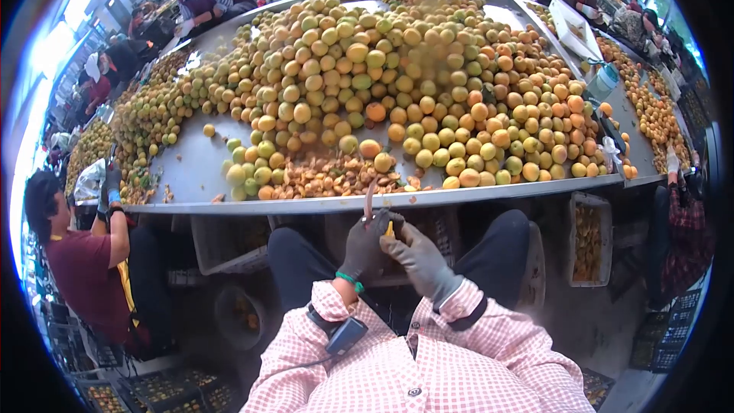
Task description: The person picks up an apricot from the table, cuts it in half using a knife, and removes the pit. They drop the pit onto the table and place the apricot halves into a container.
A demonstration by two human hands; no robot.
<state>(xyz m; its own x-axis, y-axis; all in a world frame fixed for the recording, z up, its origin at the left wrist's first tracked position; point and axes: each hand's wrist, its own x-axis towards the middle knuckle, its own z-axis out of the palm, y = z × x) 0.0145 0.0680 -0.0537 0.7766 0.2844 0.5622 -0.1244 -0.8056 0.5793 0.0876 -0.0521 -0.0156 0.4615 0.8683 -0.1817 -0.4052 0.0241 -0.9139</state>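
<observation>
My left hand [365,248], in a dark grey glove with a green band at the wrist, is closed at the table's front edge. A thin curved brownish blade or tool [369,200] sticks up from it. Against it is my right hand [422,258], gloved in lighter grey, its fingers pinched near a small yellow piece [390,229]. Which hand holds the yellow piece is hard to tell. Just beyond the hands lies a pile of orange-brown cut pieces [336,176], with whole yellow-green and orange fruit [329,69] heaped behind it on the metal table [306,204].
A person in a dark red shirt [88,275] works at the left, and another in plaid [688,237] at the right. Under the table are a crate [229,243], a bucket [238,317] and a crate of pieces [589,241]. A white tray [573,28] stands back right.
</observation>
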